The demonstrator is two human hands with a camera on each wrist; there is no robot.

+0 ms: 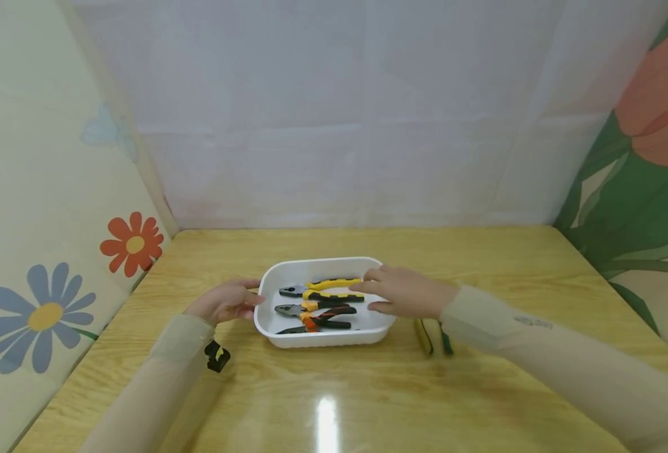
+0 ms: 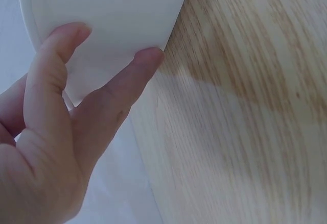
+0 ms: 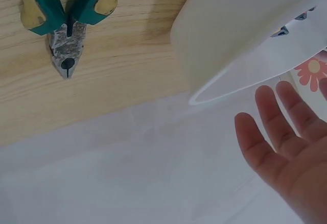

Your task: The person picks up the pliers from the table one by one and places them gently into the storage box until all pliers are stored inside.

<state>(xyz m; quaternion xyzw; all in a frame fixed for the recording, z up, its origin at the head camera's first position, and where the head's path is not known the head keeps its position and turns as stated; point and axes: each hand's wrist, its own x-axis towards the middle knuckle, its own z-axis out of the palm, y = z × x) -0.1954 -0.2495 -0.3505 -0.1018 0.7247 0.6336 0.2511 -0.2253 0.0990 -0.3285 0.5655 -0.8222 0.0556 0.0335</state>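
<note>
A white plastic basin (image 1: 328,340) stands on the table, holding yellow-and-black pliers (image 1: 322,296), orange-and-black pliers (image 1: 305,308) and red-and-black pliers (image 1: 311,323). My left hand (image 1: 228,301) grips the basin's left end; in the left wrist view its fingers (image 2: 148,58) lie against the white wall. Over the basin's right end is my right hand (image 1: 404,292), fingers spread and relaxed, holding nothing. From the right wrist, those fingertips (image 3: 265,94) show close to the rim. Green-and-yellow pliers (image 3: 69,40) lie on the table beside the basin, partly covered by my right wrist in the head view.
A small black-and-yellow object (image 1: 217,356) is by my left wrist. The wooden table (image 1: 367,396) ends at a white cloth backdrop (image 1: 362,126), with a flower-print panel (image 1: 45,251) at the left and another print (image 1: 639,189) at the right.
</note>
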